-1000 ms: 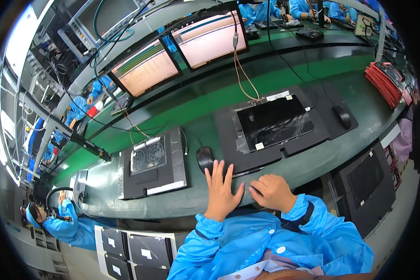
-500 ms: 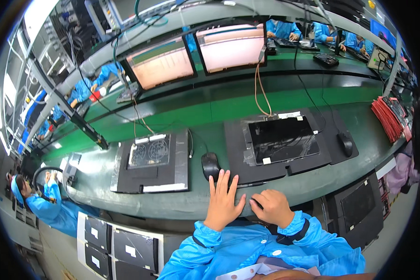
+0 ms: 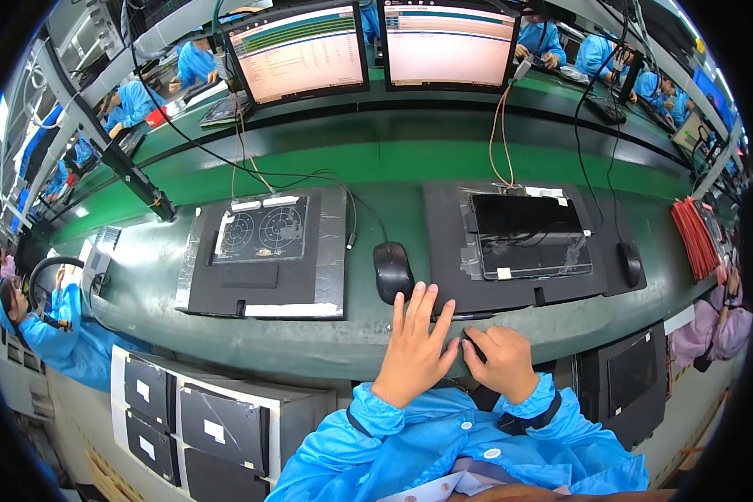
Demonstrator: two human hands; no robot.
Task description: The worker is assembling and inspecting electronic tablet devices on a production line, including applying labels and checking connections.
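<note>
My left hand [image 3: 417, 345] is spread flat over the near edge of the green bench [image 3: 309, 335], palm down, fingers apart and nothing held. Its fingertips are just below a black mouse [image 3: 392, 272]. Close to its thumb, my right hand [image 3: 505, 361] is curled closed around a small dark thing [image 3: 475, 341], mostly hidden by the fingers. Beyond the hands lies a dark glossy screen panel [image 3: 529, 234] on a black foam pad [image 3: 452, 259]. To the left, a second black pad [image 3: 329, 251] bears a clear-covered plate [image 3: 259, 233] with two round patterns.
Two lit monitors [image 3: 297, 54] stand at the back, with cables running down to the pads. Another mouse [image 3: 629, 263] rests at the right pad's edge. Red folders [image 3: 694, 238] are stacked far right. Below left is a rack of black panels [image 3: 224, 425]. Co-workers in blue [image 3: 67, 335] sit around.
The view has tilted and shifted, so the bench and monitors sit differently in the picture. My hands keep nearly the same pose, the left spread and the right closed.
</note>
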